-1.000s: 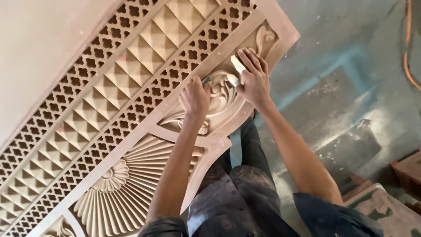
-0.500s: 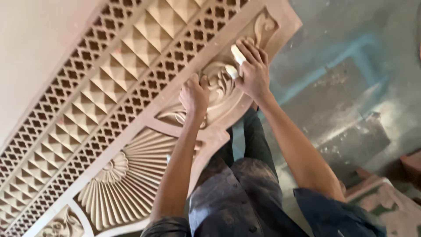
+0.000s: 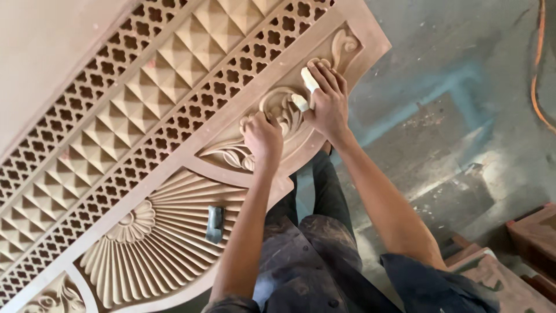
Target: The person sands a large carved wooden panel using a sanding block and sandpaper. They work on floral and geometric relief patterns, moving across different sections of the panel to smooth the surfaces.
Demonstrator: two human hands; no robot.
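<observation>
Two hands on the carved wooden panel, both mid-frame. My left hand is curled shut, knuckles up, on the leaf scroll carving; can't tell if it's gripping anything. My right hand, just up and right of it, pinches a pale folded pad against the same scroll. Panel's long axis runs lower left to upper right. Small dark block sits on the fan carving, lower left.

Both arms reach forward, left hand fisted, right hand fingers curled.
</observation>
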